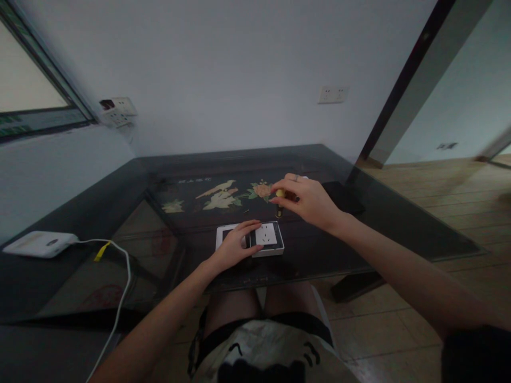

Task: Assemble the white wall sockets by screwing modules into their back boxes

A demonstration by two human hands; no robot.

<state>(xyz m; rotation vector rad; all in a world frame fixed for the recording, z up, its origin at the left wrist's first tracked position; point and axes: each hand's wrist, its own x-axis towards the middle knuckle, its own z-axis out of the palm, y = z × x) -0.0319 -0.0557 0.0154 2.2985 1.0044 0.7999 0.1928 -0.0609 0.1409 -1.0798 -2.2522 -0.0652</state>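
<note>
Head view: yellow tool [280, 193] upright, dark end [279, 212] down, pinched by right hand [310, 199]; left hand [233, 243] spread.

At six o'clock, the left hand [233, 244] hides part of the white box [268, 254]. Toward four, the right hand [307, 198] covers some of the yellow-topped tool [279, 212], its tip too dim to read. Lettering [196, 180] at nine is blurred; the bottom edge cuts the cable [128, 274] at eight.
</note>
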